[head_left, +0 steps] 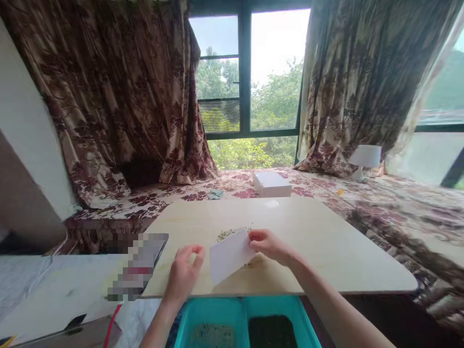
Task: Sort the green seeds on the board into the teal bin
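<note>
Right hand (266,244) has its fingers pinching the white sheet (232,255) by the far right corner; left hand (184,269) loosely curled, empty, just off the sheet's left edge! Looks light, thin, fairly stiff, likely to crease, so edges suit best; it's tilted over the counter (344,251), small bits (224,235) beyond, two-part teal tray (244,314) nearer

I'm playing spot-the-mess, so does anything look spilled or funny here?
Yes: little loose bits lie scattered on the table, around the white sheet in the right hand. They look odd outside the teal bin, which holds loose stuff. Maybe they're there on purpose; I can't tell what they are.
</note>
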Motion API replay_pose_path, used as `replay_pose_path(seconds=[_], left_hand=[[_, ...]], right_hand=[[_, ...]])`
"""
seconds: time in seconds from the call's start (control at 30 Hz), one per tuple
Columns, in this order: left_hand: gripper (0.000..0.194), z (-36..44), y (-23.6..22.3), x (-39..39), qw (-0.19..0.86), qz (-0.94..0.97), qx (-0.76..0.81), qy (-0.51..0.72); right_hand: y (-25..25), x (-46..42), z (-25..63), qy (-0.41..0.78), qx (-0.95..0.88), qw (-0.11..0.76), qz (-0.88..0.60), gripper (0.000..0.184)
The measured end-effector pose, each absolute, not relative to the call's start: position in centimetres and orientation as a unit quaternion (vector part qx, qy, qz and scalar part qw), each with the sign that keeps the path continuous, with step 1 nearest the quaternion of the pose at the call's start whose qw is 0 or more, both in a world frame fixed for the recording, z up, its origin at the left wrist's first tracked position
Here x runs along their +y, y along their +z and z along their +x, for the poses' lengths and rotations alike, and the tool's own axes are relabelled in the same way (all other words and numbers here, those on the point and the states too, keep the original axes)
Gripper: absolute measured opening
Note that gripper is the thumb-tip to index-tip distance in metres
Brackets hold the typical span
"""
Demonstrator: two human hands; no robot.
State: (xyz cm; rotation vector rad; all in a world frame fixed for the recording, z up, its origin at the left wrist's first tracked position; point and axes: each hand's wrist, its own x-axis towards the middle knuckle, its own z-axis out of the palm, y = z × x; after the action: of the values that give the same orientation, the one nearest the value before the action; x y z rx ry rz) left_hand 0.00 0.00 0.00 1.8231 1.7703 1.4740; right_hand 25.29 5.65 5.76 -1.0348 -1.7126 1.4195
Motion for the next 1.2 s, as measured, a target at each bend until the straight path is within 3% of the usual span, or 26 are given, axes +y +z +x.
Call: replay_pose_path(seconds=[0.43, 0.87, 1.2], left_hand=[[0.034, 0.1, 0.0, 0.2, 0.099, 0.622, 0.600, 0.493], [0.034, 0.0, -0.2, 0.1, 0.103, 0.621, 0.600, 0.493], [0.031, 0.1, 0.0, 0.0, 0.101, 0.623, 0.597, 0.496]], right_hand=[[6.4, 5.2, 26.9, 0.540, -0.656, 0.325, -0.415, 0.020], [5.6, 4.5, 27.4, 0.577, -0.666, 0.240, -0.406, 0.025], [6.6, -1.2, 31.3, 0.609, -0.630, 0.260, -0.406, 0.019]])
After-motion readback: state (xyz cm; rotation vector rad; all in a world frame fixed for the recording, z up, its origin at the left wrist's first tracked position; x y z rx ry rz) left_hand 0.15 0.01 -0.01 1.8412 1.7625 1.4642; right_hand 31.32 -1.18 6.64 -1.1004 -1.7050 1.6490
